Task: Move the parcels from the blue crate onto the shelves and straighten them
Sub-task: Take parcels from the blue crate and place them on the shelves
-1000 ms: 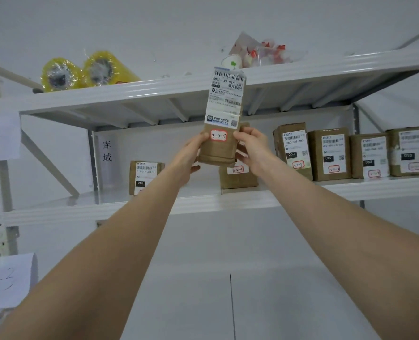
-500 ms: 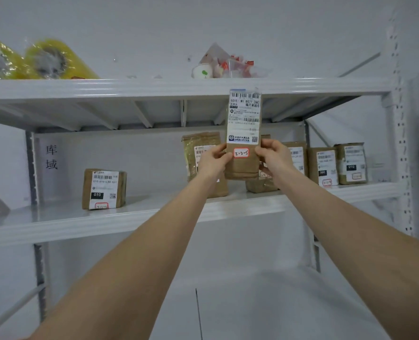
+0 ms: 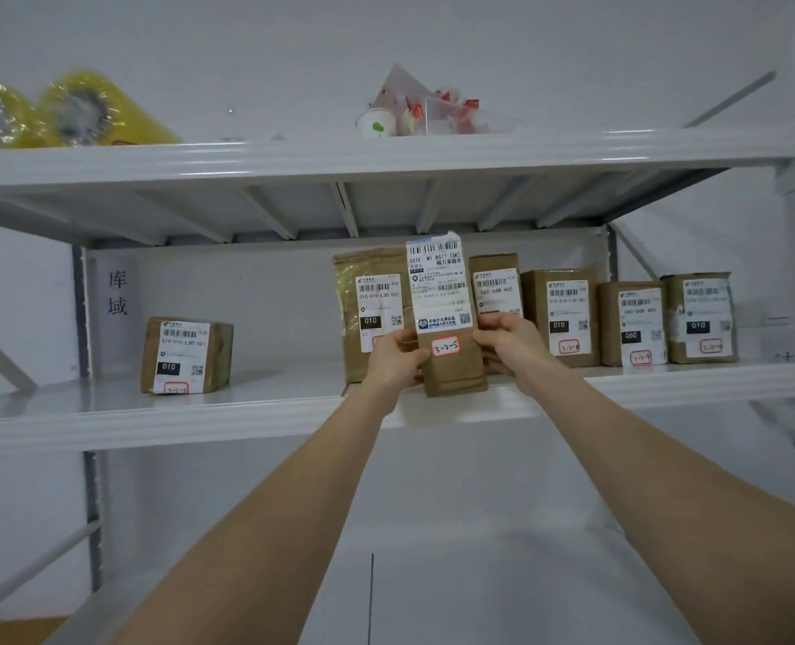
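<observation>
While my left hand (image 3: 398,360) and right hand (image 3: 509,349) pinch its sides, the tall parcel (image 3: 447,318) (tag 3-2-5) stands upright at frame centre, on the shelf's (image 3: 153,418) front edge.

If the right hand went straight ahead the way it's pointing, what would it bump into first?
Probably the brown parcel standing on the shelf right behind the right hand and the tall parcel it grips; depth is hard to judge.
</observation>
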